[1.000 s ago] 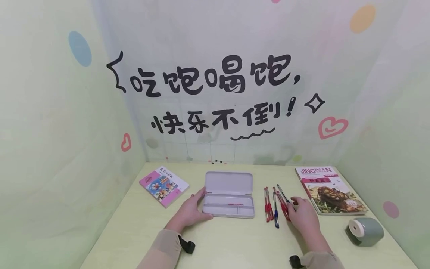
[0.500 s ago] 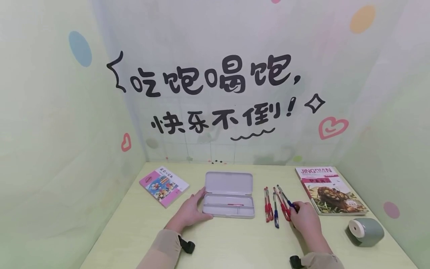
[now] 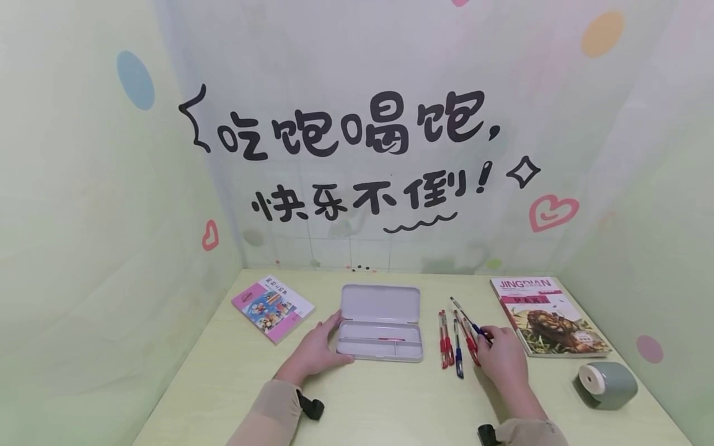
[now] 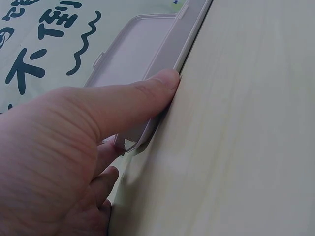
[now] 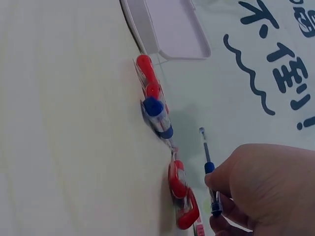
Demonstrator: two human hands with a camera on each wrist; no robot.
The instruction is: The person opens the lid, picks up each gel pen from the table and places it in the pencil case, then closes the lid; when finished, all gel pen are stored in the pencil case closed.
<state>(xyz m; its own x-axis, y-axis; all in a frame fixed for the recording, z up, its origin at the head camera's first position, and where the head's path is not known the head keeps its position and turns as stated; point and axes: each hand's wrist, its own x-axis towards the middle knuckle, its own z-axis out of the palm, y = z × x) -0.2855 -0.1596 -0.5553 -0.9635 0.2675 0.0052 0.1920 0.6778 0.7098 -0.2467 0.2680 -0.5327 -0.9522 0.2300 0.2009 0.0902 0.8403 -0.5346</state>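
Note:
A pale lilac pencil case (image 3: 380, 303) lies with its lid up and back. My left hand (image 3: 318, 350) holds its left end, thumb (image 4: 160, 88) on the front edge and fingers round the side. One thin red pen (image 3: 392, 339) lies inside, behind the divider. My right hand (image 3: 504, 359) pinches a blue pen (image 5: 209, 167) between thumb and fingers. It slants up above the other pens, tip pointing back and left. On the table beneath are red pens (image 3: 444, 341), another blue pen (image 3: 458, 356) and more red pens (image 5: 179, 182) beside the right hand.
A pink booklet (image 3: 273, 308) lies at the back left. At the back right is a magazine (image 3: 549, 319) with an animal on its cover. A grey-green pencil sharpener (image 3: 608, 384) stands nearer on the right. Printed walls surround the table on three sides.
My right hand has taken hold of the blue pen and raised it off the table, its tip swinging left over the red pens. The left hand stays on the pencil case.

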